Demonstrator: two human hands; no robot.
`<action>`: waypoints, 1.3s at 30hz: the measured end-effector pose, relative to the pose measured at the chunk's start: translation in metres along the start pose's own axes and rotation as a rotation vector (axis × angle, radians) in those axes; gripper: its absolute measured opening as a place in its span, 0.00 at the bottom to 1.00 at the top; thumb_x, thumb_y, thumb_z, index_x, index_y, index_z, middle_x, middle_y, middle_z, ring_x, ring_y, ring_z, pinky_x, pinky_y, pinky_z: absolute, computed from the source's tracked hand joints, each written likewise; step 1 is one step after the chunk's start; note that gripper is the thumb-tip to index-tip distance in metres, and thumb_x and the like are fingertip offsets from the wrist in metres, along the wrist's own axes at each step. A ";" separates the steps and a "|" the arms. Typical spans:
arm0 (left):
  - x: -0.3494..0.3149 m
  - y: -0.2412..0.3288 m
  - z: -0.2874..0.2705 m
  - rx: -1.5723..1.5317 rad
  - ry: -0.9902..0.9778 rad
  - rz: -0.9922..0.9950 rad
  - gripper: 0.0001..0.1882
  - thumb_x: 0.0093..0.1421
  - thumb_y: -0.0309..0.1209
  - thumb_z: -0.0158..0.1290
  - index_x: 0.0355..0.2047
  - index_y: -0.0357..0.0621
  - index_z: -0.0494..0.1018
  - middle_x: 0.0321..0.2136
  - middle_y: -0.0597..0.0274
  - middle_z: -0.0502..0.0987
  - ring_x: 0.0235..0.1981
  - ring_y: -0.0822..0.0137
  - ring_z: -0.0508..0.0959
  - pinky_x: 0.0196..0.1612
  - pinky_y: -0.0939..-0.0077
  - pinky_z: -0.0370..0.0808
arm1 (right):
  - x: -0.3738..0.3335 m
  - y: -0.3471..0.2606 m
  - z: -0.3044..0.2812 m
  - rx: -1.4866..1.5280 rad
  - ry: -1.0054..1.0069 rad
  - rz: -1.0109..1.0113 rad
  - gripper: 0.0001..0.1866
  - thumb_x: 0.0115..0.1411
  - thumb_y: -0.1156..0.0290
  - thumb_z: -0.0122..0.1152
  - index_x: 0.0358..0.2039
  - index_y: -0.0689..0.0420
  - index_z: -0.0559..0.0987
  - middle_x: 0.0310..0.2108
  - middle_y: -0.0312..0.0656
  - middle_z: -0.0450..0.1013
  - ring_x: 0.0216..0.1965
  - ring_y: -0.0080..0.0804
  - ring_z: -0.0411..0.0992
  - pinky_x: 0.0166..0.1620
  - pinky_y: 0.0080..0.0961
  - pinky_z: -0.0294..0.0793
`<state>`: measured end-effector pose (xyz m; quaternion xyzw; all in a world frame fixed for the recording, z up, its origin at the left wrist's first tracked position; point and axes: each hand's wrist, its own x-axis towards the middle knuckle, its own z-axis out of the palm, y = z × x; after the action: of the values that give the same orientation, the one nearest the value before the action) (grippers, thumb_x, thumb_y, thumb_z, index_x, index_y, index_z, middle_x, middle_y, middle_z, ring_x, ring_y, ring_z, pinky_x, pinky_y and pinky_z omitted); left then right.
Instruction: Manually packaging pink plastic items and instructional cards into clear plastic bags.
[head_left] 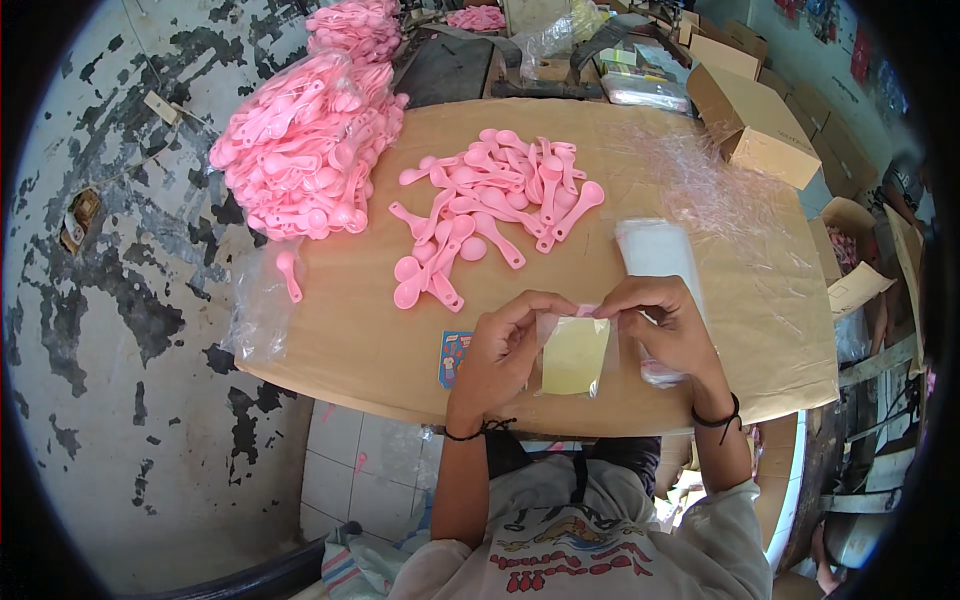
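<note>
Between my two hands is a small clear plastic bag [616,352] with a pale yellow card [574,357] inside. My left hand [503,350] pinches the bag's upper left corner, and my right hand [668,318] pinches the upper right. A bit of pink shows at the bag's top edge; what it is I cannot make out. By my left hand lies a blue printed card [452,357], partly covered by that hand. A stack of clear plastic bags [655,248] runs under my right hand. Beyond my hands, loose pink spoons [497,187] lie in a heap.
A large bag of pink spoons [305,150] stands at the table's far left. Nearer, a single pink spoon [288,275] lies on clear plastic film [262,315]. Crumpled clear strips [715,190] spread at right, beside an open cardboard box [750,125]. Brown paper [350,300] covers the table.
</note>
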<state>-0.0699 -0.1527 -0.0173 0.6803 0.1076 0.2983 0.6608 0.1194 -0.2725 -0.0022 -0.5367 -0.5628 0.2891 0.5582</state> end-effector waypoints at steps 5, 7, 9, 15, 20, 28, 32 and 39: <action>0.001 -0.004 -0.013 0.131 -0.088 -0.046 0.12 0.61 0.15 0.40 0.40 0.34 0.73 0.37 0.61 0.78 0.38 0.74 0.76 0.41 0.81 0.71 | 0.004 -0.004 -0.005 -0.191 -0.038 -0.226 0.14 0.46 0.88 0.56 0.31 0.60 0.83 0.30 0.41 0.80 0.30 0.31 0.76 0.34 0.24 0.73; 0.003 -0.004 -0.018 0.239 -0.167 0.071 0.15 0.59 0.13 0.37 0.39 0.33 0.73 0.35 0.60 0.78 0.36 0.74 0.76 0.39 0.81 0.70 | 0.004 -0.005 -0.005 -0.223 -0.049 -0.250 0.14 0.45 0.88 0.57 0.30 0.60 0.83 0.29 0.41 0.80 0.31 0.34 0.77 0.34 0.26 0.74; 0.004 -0.002 -0.019 0.238 -0.159 0.095 0.11 0.60 0.15 0.39 0.37 0.34 0.72 0.30 0.60 0.76 0.26 0.76 0.73 0.31 0.83 0.68 | 0.004 -0.006 -0.003 -0.250 -0.025 -0.270 0.14 0.43 0.88 0.56 0.29 0.60 0.83 0.28 0.41 0.80 0.30 0.36 0.77 0.34 0.27 0.74; 0.005 0.004 -0.019 0.153 -0.150 0.150 0.02 0.60 0.19 0.48 0.32 0.37 0.66 0.22 0.64 0.70 0.22 0.78 0.75 0.25 0.83 0.70 | 0.005 -0.014 0.000 -0.304 0.000 -0.316 0.14 0.41 0.88 0.55 0.27 0.61 0.83 0.26 0.42 0.78 0.30 0.37 0.76 0.35 0.29 0.75; 0.000 0.003 -0.007 0.155 -0.087 -0.026 0.13 0.57 0.23 0.59 0.34 0.39 0.63 0.26 0.63 0.73 0.27 0.76 0.77 0.28 0.82 0.75 | -0.006 -0.018 0.010 -0.086 0.188 -0.201 0.16 0.48 0.85 0.58 0.39 0.62 0.78 0.26 0.42 0.77 0.30 0.30 0.75 0.35 0.27 0.74; -0.007 0.013 0.023 -0.211 -0.173 -0.004 0.18 0.57 0.19 0.57 0.47 0.37 0.65 0.53 0.48 0.71 0.51 0.62 0.76 0.44 0.71 0.79 | -0.089 -0.049 -0.027 -0.092 0.131 0.281 0.19 0.55 0.79 0.66 0.48 0.61 0.74 0.33 0.38 0.76 0.30 0.21 0.74 0.34 0.18 0.74; 0.003 0.005 0.033 0.090 -0.311 0.036 0.20 0.60 0.22 0.55 0.53 0.39 0.67 0.59 0.49 0.67 0.54 0.58 0.74 0.53 0.67 0.74 | -0.233 -0.048 -0.081 -0.072 0.387 0.476 0.20 0.53 0.81 0.65 0.47 0.63 0.74 0.42 0.42 0.74 0.41 0.28 0.75 0.42 0.20 0.75; 0.026 -0.010 0.083 0.494 -0.397 0.286 0.20 0.60 0.29 0.54 0.53 0.40 0.69 0.61 0.53 0.64 0.63 0.50 0.63 0.63 0.61 0.62 | -0.319 -0.018 -0.112 -0.789 1.049 0.617 0.13 0.62 0.72 0.57 0.46 0.64 0.75 0.41 0.41 0.75 0.41 0.25 0.72 0.45 0.23 0.71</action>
<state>-0.0014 -0.2072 -0.0157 0.8726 -0.0506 0.2145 0.4358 0.1557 -0.6034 -0.0632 -0.9006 -0.1060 -0.0867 0.4124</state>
